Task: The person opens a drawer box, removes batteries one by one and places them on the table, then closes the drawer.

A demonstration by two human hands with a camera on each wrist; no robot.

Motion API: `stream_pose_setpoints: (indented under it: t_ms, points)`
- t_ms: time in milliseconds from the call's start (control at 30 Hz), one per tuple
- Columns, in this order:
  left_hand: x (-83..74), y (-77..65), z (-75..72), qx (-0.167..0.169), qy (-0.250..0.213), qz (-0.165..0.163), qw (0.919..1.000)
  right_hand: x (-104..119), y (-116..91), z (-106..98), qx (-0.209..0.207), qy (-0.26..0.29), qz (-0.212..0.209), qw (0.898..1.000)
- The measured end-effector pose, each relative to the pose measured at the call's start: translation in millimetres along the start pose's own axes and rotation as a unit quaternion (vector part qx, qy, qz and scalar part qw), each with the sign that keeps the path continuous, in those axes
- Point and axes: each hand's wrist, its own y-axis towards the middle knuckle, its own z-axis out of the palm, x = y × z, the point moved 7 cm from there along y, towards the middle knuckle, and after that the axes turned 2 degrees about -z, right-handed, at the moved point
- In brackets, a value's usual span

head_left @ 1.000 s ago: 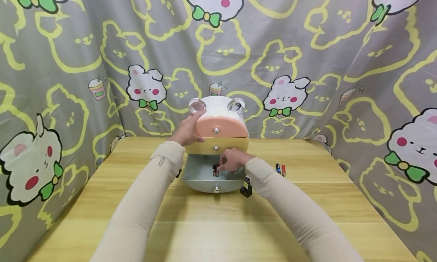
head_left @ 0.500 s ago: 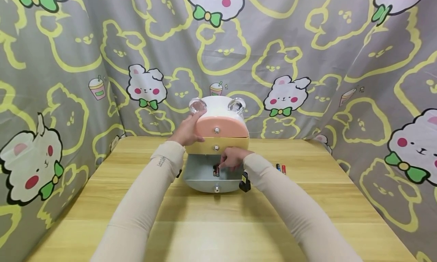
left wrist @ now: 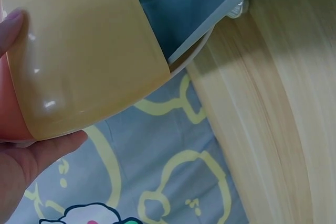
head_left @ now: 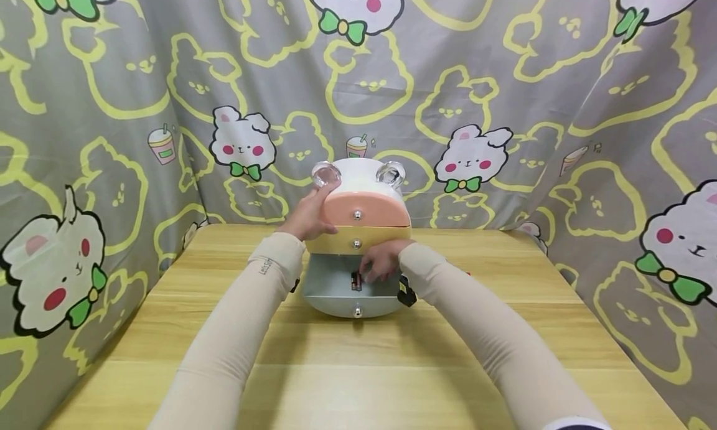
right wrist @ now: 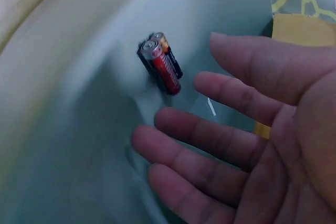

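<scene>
A small chest of drawers point(head_left: 366, 209) with clear round ears stands on the table, its bottom grey-green drawer point(head_left: 325, 274) pulled out. My left hand point(head_left: 307, 215) grips the chest's left side; in the left wrist view its digits lie against the yellow drawer front point(left wrist: 89, 51) and the chest's edge. Two batteries, a red one point(right wrist: 164, 69) and a black-and-orange one point(right wrist: 172, 56), lie side by side in the open drawer. My right hand point(head_left: 383, 260) is inside the drawer just right of them, fingers loosely spread and holding nothing; in the right wrist view a gap shows between fingertips and batteries.
The closed peach drawer point(head_left: 366, 209) and yellow drawer overhang the open one. A red battery tip point(head_left: 468, 274) shows behind my right sleeve. Wooden table point(head_left: 358, 374) surrounds the chest, with a patterned grey curtain point(head_left: 302, 75) behind and at both sides.
My right fingers have drawn away from the batteries in the drawer. The right sleeve now covers most of the blue and red batteries on the table. My left hand keeps its place.
</scene>
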Motion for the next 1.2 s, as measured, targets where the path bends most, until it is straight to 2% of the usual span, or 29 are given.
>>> stream_pose_setpoints:
  t_ms: [167, 400, 533, 733, 967, 1133, 1200]
  points:
    - [2.5, 0.1, 0.1, -0.006, 0.007, 0.008, 0.9999, 3.3, 3.3, 0.8, 0.031, -0.043, 0.001, 0.999]
    - [2.1, 0.5, 0.2, -0.007, 0.01, 0.009, 0.9999, 11.7, 3.9, 2.6, 0.07, -0.096, -0.021, 0.993]
    - [0.9, -0.1, -0.2, -0.005, 0.009, 0.009, 0.9999, 11.5, 6.0, 2.4, 0.075, -0.091, -0.01, 0.993]
    - [2.1, -1.4, 0.8, -0.001, 0.003, -0.002, 1.0, 9.2, 10.0, 5.1, 0.075, -0.123, 0.001, 0.99]
    - [2.0, -1.5, 1.5, -0.004, 0.004, 0.003, 1.0, 9.9, 14.3, 10.5, 0.08, -0.072, 0.007, 0.994]
    - [1.0, -2.3, 0.4, -0.006, 0.004, 0.003, 1.0, 11.7, 17.3, 9.7, 0.078, -0.086, 0.008, 0.993]
    - [0.8, -2.5, 0.0, -0.005, 0.003, 0.0, 1.0, 11.7, 17.9, 9.6, 0.081, -0.074, 0.012, 0.994]
